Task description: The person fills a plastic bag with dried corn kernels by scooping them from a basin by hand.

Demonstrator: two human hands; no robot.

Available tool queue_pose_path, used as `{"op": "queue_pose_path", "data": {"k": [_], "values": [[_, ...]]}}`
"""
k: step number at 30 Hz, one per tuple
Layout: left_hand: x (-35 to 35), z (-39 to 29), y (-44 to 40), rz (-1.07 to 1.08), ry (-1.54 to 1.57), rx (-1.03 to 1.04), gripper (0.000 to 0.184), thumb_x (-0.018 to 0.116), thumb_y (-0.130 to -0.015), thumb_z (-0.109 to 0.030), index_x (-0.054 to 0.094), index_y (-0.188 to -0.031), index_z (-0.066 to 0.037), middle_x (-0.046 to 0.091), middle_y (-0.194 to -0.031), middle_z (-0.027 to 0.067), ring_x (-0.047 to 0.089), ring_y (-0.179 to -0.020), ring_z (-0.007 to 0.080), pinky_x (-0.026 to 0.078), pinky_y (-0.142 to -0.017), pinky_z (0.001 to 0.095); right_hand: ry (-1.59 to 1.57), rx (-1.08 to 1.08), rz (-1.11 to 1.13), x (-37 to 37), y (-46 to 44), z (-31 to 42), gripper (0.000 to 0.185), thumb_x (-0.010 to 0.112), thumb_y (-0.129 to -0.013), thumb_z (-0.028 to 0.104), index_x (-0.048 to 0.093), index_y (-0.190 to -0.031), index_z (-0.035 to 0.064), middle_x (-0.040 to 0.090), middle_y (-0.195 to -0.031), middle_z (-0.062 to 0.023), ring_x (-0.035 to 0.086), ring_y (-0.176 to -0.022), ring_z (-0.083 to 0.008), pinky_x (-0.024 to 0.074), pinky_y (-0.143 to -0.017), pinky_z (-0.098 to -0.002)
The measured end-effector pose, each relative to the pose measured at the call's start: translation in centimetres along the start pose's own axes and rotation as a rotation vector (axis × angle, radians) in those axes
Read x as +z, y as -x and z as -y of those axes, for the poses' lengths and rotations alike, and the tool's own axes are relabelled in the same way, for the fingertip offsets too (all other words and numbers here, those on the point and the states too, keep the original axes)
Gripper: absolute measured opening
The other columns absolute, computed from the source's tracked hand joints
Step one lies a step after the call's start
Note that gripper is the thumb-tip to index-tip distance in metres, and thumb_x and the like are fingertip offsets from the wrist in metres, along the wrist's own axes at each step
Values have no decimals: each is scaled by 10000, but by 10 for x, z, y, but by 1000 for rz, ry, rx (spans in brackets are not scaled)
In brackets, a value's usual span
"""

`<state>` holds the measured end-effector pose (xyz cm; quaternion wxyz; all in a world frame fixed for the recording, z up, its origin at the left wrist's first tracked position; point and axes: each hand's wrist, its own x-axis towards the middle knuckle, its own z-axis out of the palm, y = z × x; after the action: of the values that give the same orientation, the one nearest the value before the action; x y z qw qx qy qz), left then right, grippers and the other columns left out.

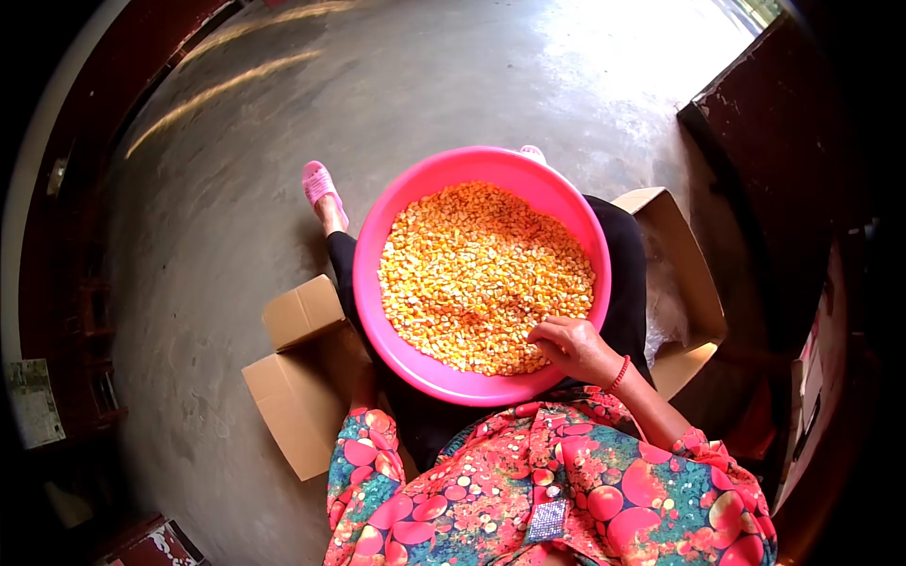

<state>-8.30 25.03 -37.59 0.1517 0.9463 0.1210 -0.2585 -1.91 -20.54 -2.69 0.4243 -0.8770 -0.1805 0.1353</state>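
A pink plastic basin (376, 325) rests on my lap, holding a wide layer of yellow-orange corn kernels (481, 274). Over the near right part of the corn is my right hand (571, 347), a red bead bracelet on its wrist. Its fingers are curled together at the kernels; what they hold, if anything, is hidden. My left hand (364, 385) shows only as a dark strip by the wrist, beside the basin's lower left rim and the open cardboard box (293, 401). Its fingers are out of sight.
To my right stands another open cardboard box (694, 283) with clear plastic in it. My foot in a pink slipper (321, 184) is on the concrete floor (226, 236). Dark red furniture (769, 104) stands at the upper right.
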Motion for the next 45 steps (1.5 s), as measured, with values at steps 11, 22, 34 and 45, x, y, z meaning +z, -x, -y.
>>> {"op": "queue_pose_path", "data": {"k": [11, 22, 34, 45], "values": [[-77, -56, -22, -14, 1294, 127, 419, 512, -886, -326, 531, -1098, 35, 588, -1024, 91, 576, -863, 164, 471, -753, 289, -78, -78, -93, 6, 3, 1, 89, 539, -796, 23, 558, -883, 27, 580, -774, -111, 592, -747, -278, 467, -632, -352], [-111, -111, 31, 197, 1524, -47, 449, 405, -909, -350, 451, -1214, -23, 507, -1181, 121, 486, -1076, 205, 390, -899, 346, -199, -81, -275, -26, 16, -19, 125, 565, -768, -1, 567, -887, 35, 589, -784, -107, 601, -734, -264, 474, -607, -334], [-195, -138, 104, -722, 1364, -255, 545, 432, -864, -376, 328, -1322, -99, 349, -1343, 133, 351, -1222, 267, 293, -977, 393, -464, 1041, -691, -38, 118, -310, 235, 556, -764, 136, 623, -983, 84, 584, -864, -69, 550, -728, -151, 464, -616, -279], [-239, -237, 149, -783, 1105, 11, 410, 416, -903, -195, 369, -1294, -82, 392, -1295, 131, 377, -1198, 237, 300, -969, 370, -664, 1019, -414, 33, 91, -371, 359, 605, -742, 255, 624, -1052, 73, 631, -929, -48, 575, -817, -131, 449, -753, -268]]}}
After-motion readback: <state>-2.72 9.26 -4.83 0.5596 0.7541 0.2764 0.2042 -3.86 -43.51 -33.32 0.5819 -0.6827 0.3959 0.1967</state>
